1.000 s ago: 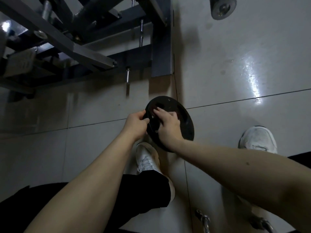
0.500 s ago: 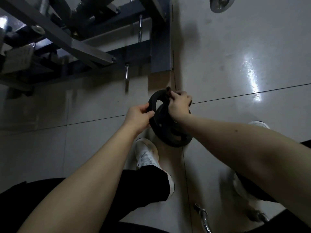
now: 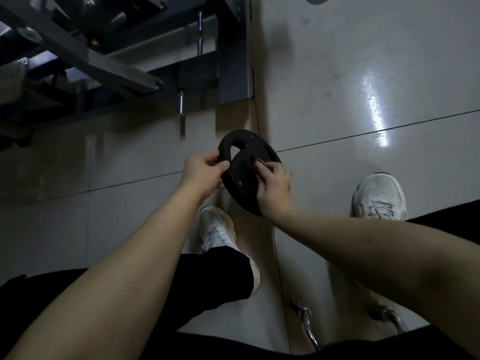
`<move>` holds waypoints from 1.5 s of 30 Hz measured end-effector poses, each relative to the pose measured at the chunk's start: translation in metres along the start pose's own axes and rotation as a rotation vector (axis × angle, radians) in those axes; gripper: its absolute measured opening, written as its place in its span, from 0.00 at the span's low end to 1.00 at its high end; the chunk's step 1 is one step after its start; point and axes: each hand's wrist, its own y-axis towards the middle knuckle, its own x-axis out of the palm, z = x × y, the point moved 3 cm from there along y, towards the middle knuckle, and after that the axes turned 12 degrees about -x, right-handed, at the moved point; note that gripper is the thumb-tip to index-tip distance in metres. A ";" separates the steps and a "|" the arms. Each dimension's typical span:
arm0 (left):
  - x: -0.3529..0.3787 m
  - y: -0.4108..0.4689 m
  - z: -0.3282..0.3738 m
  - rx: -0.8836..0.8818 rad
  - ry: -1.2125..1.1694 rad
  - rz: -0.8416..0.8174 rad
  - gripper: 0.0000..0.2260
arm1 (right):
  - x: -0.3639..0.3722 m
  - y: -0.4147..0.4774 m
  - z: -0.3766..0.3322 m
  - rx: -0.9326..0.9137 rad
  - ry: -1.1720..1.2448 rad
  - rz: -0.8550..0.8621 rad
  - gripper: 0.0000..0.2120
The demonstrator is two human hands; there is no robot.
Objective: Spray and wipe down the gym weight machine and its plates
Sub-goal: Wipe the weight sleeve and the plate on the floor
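Head view: a glossy pale tiled floor (image 3: pixel 337 74) with dark grout lines and a streak of glare to the right. The dark steel machine frame (image 3: pixel 231 61) fills the far left, and a chrome peg (image 3: pixel 181 103) juts from it.

The black weight plate (image 3: pixel 246 149) is held in the air, above the floor, near the frame's upright post and in front of the person's white shoes (image 3: pixel 379 196). The left hand (image 3: pixel 204 174) pinches its left rim, thumb on the face and fingers curled behind. The right hand (image 3: pixel 275 189) covers the near lower part, with fingers bent in at the hub. No cloth is plain to see under it.

It is probably cast iron, so stiff and heavy for its size, and slick once sprayed. The rim and the cut-out slot look like the safest holds.

The plate is tilted, with its face turned toward the person. Its outline reads as an oval running from far left to near right.
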 end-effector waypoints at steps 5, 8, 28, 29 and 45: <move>-0.001 0.001 -0.002 0.029 0.007 -0.025 0.23 | -0.002 -0.018 0.050 0.473 0.003 -0.068 0.18; -0.004 0.006 0.002 0.024 0.019 -0.020 0.22 | 0.008 -0.014 -0.012 0.379 0.138 0.018 0.18; -0.011 0.018 -0.033 -0.010 0.049 0.040 0.26 | 0.055 -0.016 0.039 0.357 0.022 0.119 0.23; -0.011 0.020 -0.034 0.003 0.059 0.045 0.27 | 0.054 -0.012 0.041 0.417 0.028 0.142 0.23; -0.009 0.034 -0.040 0.055 0.030 0.038 0.26 | 0.028 0.114 -0.040 0.096 0.266 0.039 0.18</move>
